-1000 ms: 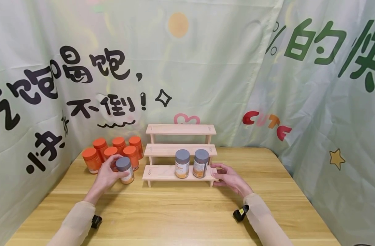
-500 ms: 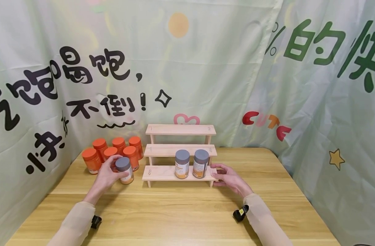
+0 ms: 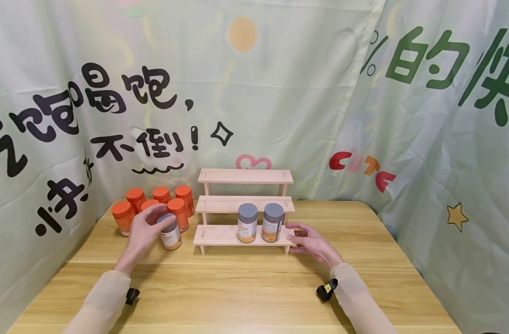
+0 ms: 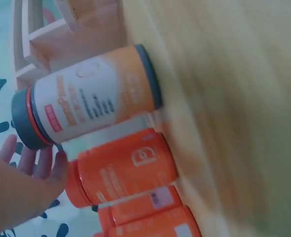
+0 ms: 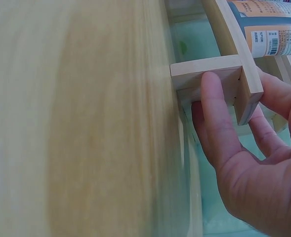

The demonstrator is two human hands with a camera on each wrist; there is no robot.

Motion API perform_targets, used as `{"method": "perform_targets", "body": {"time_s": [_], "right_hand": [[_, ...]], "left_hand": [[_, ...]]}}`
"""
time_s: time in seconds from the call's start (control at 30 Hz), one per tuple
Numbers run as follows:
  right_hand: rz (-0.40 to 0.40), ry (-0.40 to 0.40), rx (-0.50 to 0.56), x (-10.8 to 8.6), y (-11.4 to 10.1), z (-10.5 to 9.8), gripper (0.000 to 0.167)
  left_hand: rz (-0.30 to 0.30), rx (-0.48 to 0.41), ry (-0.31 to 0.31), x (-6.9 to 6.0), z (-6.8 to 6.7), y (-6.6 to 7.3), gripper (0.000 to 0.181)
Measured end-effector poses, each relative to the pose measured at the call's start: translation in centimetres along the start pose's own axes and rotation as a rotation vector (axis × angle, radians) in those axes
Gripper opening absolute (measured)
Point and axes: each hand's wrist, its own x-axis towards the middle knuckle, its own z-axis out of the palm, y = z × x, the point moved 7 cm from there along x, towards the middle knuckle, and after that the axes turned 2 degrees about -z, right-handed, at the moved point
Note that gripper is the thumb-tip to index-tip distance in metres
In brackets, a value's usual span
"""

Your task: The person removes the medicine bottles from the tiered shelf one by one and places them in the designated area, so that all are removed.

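Orange jars cluster at the desk's far left. Just in front, the left hand arches, fingers spread apart about the lid of a grey-lidded jar standing upright; whether they touch it cannot be told. Rightward, a tiered wooden stand bears two similar jars on its lowest shelf, whose right end the right hand pinches between thumb and fingers.
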Motion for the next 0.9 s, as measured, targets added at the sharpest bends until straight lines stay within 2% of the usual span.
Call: {"method": "perform_targets", "body": {"time_s": [0.23, 0.4, 0.53, 0.63, 0.73, 0.8, 0.9], "right_hand": [[0.019, 0.027, -0.001, 0.4, 0.0, 0.0, 0.045], [0.015, 0.007, -0.007, 0.3, -0.1, 0.2, 0.046], [0.014, 0.009, -0.004, 0.3, -0.1, 0.0, 0.047], [0.02, 0.018, -0.003, 0.2, -0.2, -0.1, 0.047], [0.02, 0.023, -0.008, 0.0, -0.2, -0.2, 0.047], [0.022, 0.026, -0.004, 0.0, -0.1, -0.2, 0.046], [0.02, 0.017, 0.004, 0.0, 0.0, 0.0, 0.047]], "left_hand": [[0.053, -0.076, 0.277, -0.1, -0.3, 2.4, 0.026], [0.082, -0.14, 0.362, -0.3, 0.4, 3.3, 0.019], [0.103, -0.212, 0.37, -0.6, 1.6, 4.8, 0.015], [0.15, -0.277, 0.332, -1.0, 2.8, 6.4, 0.012], [0.171, -0.331, 0.28, -1.4, 4.1, 7.5, 0.011], [0.169, -0.38, 0.243, -1.3, 5.0, 7.6, 0.011], [0.129, -0.439, 0.209, -1.0, 6.5, 7.0, 0.013]]}}
